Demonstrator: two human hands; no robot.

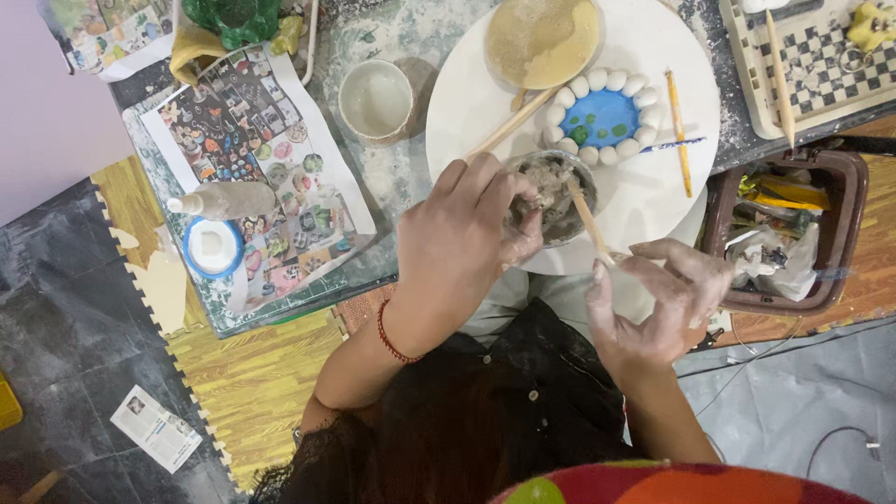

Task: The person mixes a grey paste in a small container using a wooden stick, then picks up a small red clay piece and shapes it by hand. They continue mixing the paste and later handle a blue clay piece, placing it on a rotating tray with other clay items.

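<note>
Two bare hands at work over a round white board (pixel 653 201), seen from above. Left hand (pixel 467 238), red bead bracelet (pixel 392 338) at the wrist, fingers curled closed around the rim of a small grey clay cup (pixel 555 196), thumb side pressed against its wall. Right hand (pixel 658 299), smeared with pale clay, fingertips pinched shut on a thin wooden stick (pixel 586 219), the stick's far end dipping into the cup at about 11 o'clock from the hand. At 12 o'clock from the cup, just beside it, a blue oval dish ringed with white pebble shapes (pixel 602 117). At 1 o'clock, two slim paintbrushes (pixel 679 131) lying on the board. At 10 o'clock, well apart, a white empty cup (pixel 375 98) on the dusty table. At 3 o'clock, a brown bin (pixel 845 233) full of scraps.
</note>
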